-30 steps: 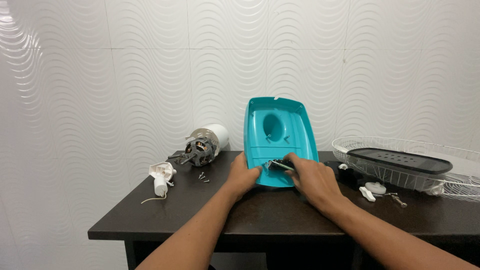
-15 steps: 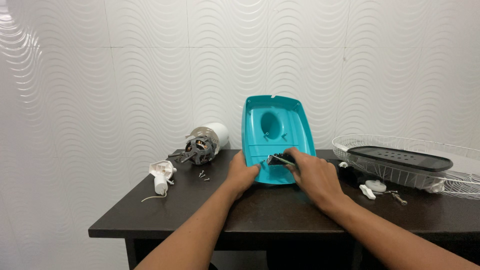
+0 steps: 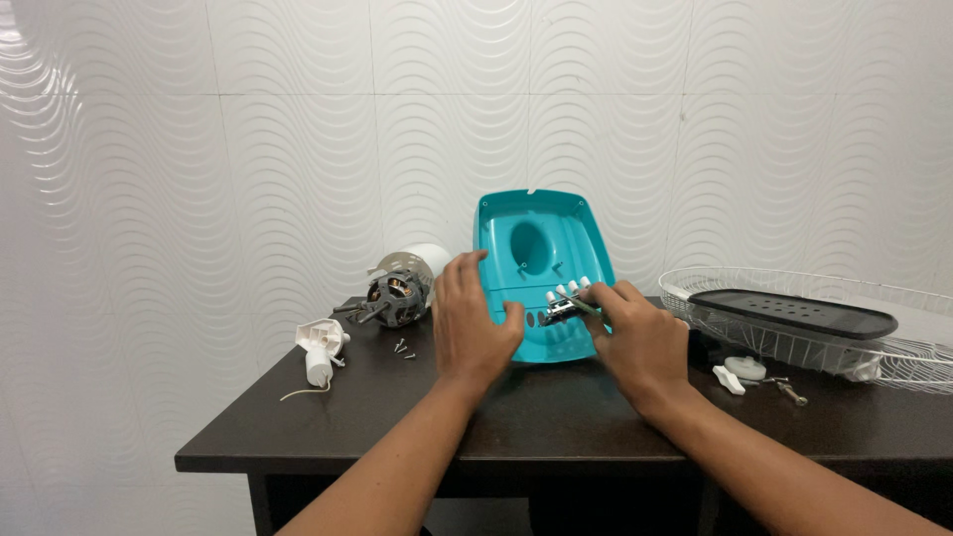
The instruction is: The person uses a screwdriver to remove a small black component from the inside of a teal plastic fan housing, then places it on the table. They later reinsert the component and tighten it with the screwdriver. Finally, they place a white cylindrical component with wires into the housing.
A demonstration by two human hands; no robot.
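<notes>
Gripping switch block (image 3: 562, 303), teal housing (image 3: 541, 268) steadied

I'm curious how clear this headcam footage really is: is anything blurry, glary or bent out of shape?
Head view: even, soft light, with faint sheen on the wavy wall tiles. The teal housing, left hand and right hand look sharp; the forearms at the bottom edge look softer. The wide lens stretches the picture's left edge.

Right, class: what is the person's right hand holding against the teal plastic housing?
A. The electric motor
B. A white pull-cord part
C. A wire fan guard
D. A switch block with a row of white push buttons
D: the right hand pinches the switch block, its white buttons showing, against the teal housing.
</notes>
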